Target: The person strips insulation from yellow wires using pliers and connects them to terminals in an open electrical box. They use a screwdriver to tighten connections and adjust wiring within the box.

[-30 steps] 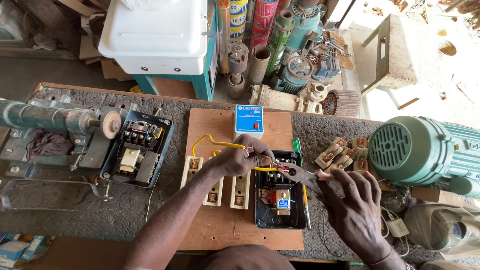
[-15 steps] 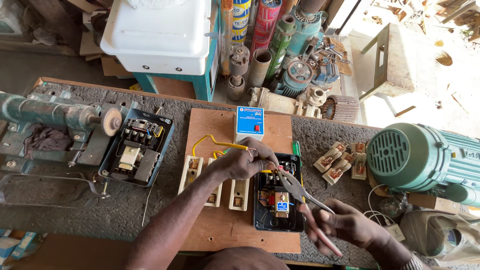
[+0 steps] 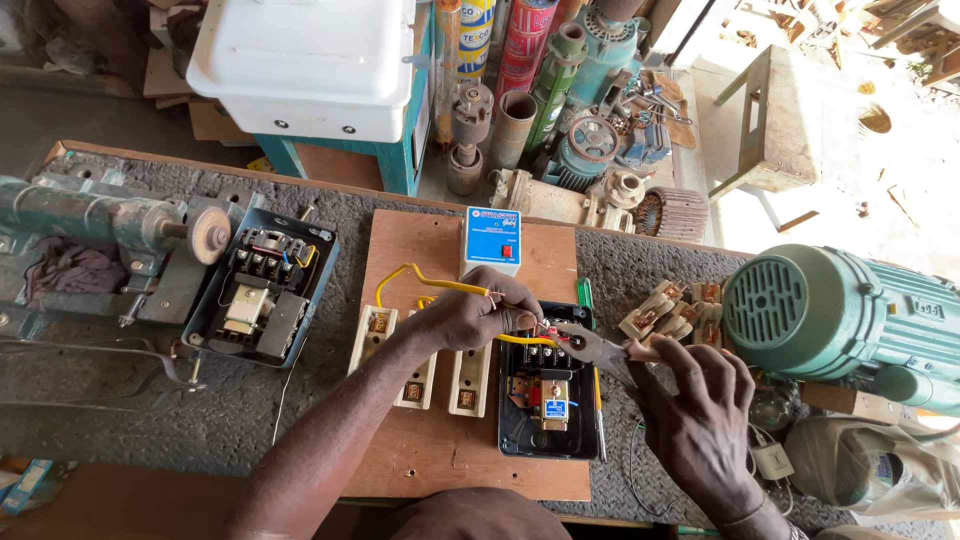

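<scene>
My left hand (image 3: 478,312) pinches a yellow wire (image 3: 420,275) that loops over a wooden board (image 3: 425,440). Its fingertips hold the wire end just above an open black starter box (image 3: 548,395) mounted on the board. My right hand (image 3: 700,420) grips pliers (image 3: 592,346) whose jaws point left and meet the wire end at my left fingertips. Three cream fuse holders (image 3: 420,360) sit on the board beneath my left wrist. A blue-and-white control box (image 3: 492,238) stands at the board's far edge.
A second open starter box (image 3: 262,290) and a bench grinder (image 3: 110,225) lie to the left. A large green motor (image 3: 850,315) sits at the right, with loose fuse carriers (image 3: 672,310) beside it. Old motors and pump parts (image 3: 570,110) are piled behind the bench, next to a white tank (image 3: 310,60).
My right hand dropped toward the bench's near edge half a second ago. It has come back up, and the pliers' jaws are at the wire end again. My left hand stayed on the yellow wire.
</scene>
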